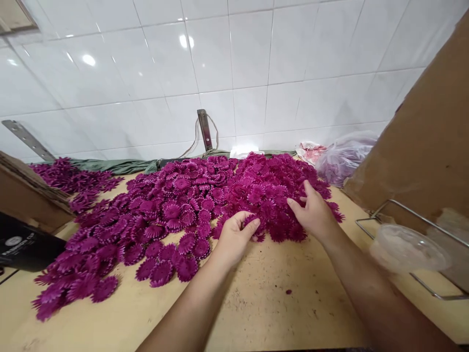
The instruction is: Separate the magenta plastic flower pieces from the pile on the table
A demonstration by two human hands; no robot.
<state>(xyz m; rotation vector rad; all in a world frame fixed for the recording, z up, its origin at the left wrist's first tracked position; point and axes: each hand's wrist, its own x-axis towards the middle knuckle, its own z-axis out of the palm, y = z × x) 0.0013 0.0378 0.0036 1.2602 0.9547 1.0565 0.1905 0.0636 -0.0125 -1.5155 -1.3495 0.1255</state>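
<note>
A wide heap of magenta flower-shaped pieces (181, 183) with fringed edges covers the back of the table. At the heap's front edge, my left hand (234, 239) is closed, thumb against fingers, around one magenta flower piece (249, 221). To the right of it, my right hand (313, 210) reaches over looser, spikier magenta flowers (269, 195), its thumb and index finger apart. Nothing shows between those fingers; the other fingers are partly hidden. Some rounder pieces (161, 271) lie loose in front of the heap, left of my left forearm.
Cardboard stands at the right (410, 132). Before it are a wire frame (421, 222) and a clear plastic container (410, 247). A plastic bag (344, 156) sits at the back right. At the left are a black box (29, 244) and another cardboard box (32, 195). White tiled wall (249, 54) rises behind.
</note>
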